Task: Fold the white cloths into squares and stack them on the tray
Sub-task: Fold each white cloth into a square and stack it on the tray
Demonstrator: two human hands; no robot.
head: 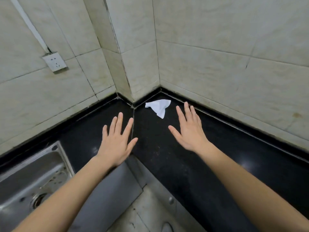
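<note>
A small crumpled white cloth (159, 106) lies on the black countertop (209, 156) in the far corner, close to the tiled wall. My left hand (117, 141) hovers flat over the counter, fingers spread, below and left of the cloth. My right hand (189, 129) is stretched out palm down with fingers apart, just right of the cloth and not touching it. Both hands hold nothing. No tray is in view.
A steel sink (31, 180) with a drain sits at the lower left. Tiled walls meet around a protruding corner column (133, 64) behind the counter. A wall socket (54, 61) is mounted at the upper left. Floor tiles show below the counter edge.
</note>
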